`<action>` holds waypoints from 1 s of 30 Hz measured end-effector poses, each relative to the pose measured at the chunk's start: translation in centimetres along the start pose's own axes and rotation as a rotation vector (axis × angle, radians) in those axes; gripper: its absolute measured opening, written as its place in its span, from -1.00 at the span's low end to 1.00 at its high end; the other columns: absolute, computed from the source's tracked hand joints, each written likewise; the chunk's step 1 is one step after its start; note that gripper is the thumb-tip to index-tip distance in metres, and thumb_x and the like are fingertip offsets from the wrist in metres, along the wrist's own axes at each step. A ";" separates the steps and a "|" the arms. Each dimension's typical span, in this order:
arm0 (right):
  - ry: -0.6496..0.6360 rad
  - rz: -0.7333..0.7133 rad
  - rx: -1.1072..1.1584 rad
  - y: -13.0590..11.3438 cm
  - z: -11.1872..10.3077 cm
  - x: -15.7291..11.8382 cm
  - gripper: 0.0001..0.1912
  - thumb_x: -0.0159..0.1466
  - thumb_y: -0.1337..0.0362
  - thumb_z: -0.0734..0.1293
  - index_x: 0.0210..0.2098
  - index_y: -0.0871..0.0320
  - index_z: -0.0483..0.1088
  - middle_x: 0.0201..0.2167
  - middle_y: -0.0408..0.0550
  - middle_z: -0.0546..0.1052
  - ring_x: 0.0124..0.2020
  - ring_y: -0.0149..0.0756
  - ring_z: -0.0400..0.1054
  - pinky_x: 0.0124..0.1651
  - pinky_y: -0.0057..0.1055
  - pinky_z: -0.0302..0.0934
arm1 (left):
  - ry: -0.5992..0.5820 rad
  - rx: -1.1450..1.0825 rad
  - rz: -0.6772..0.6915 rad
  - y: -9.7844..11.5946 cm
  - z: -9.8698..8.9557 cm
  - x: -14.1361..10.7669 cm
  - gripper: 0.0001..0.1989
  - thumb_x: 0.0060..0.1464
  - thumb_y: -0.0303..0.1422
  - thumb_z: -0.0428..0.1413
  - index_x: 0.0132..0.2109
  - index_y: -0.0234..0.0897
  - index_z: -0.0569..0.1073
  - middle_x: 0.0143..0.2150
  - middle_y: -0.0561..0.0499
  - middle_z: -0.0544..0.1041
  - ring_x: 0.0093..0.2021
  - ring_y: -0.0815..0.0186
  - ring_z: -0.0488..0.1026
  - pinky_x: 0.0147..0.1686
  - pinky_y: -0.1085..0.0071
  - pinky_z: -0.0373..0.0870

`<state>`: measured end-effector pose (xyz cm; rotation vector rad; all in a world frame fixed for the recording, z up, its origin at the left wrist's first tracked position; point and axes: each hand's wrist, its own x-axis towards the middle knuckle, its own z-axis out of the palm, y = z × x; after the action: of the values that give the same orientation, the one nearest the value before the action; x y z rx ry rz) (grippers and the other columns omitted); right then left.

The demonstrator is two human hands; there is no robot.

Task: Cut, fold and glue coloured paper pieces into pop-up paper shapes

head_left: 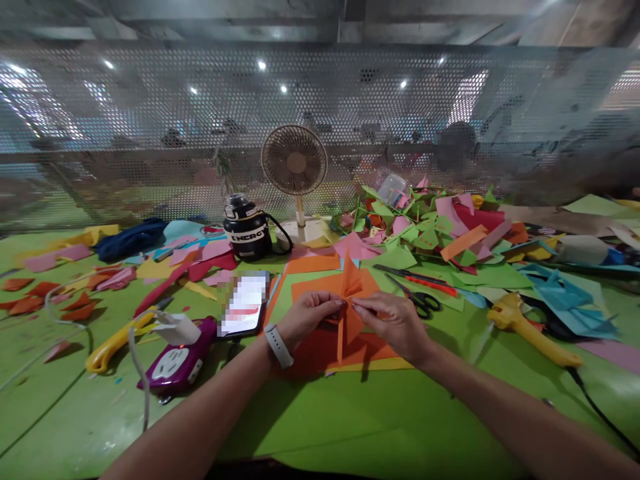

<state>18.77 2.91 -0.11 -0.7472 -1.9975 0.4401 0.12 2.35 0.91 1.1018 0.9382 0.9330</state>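
Between my two hands stands a folded orange paper piece (351,279) with a pointed top and a narrow strip running down its middle. My left hand (311,317), with a pale band on its wrist, pinches it from the left between thumb and fingers. Close by on the other side, the fingertips of my right hand (397,323) are pinched together at the paper's right side; exactly what they grip is too small to tell. Under both hands lie flat orange paper sheets (313,357), with a yellow edge showing. Black-handled scissors (425,303) rest just beyond my right hand.
Left of the sheets are a phone (245,303), a purple power socket (180,363) and a yellow-handled tool (113,347). A yellow glue gun (533,330) with a cord lies right. Behind stand a black jug (247,230), a fan (295,160) and heaped paper scraps (425,230).
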 end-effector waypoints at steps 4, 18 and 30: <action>-0.017 0.080 0.054 -0.4 -0.2 0.2 -0.80 0.22 0.33 0.31 -0.24 0.10 0.57 -0.50 -0.11 0.56 -0.52 -0.40 0.39 -0.42 -0.48 0.30 | 0.015 0.027 -0.010 0.0 0.0 0.0 -0.69 -0.22 -0.16 0.29 -0.51 -0.33 0.45 -0.59 0.11 0.40 -0.56 0.49 0.26 -0.51 0.52 0.20; -0.085 0.169 0.399 0.2 -0.4 0.4 -0.82 0.13 0.28 0.39 -0.25 0.04 0.57 -0.50 -0.13 0.49 -0.46 -0.40 0.36 -0.37 -0.44 0.29 | 0.073 0.045 0.048 0.4 0.0 0.0 -0.73 -0.24 -0.18 0.26 -0.53 -0.32 0.46 -0.60 0.11 0.40 -0.57 0.47 0.26 -0.54 0.53 0.19; 0.027 0.518 0.527 -0.6 -0.1 0.6 -0.68 0.02 0.16 0.46 -0.28 0.20 0.45 -0.54 -0.17 0.44 -0.52 -0.46 0.30 -0.44 -0.50 0.28 | 0.070 0.024 0.109 0.4 -0.1 0.0 -0.73 -0.21 -0.19 0.26 -0.51 -0.32 0.45 -0.57 0.12 0.37 -0.55 0.48 0.28 -0.50 0.53 0.27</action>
<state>18.39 2.91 0.67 -0.9100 -1.5366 1.1965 -0.05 2.46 1.29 1.1558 0.9558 1.0574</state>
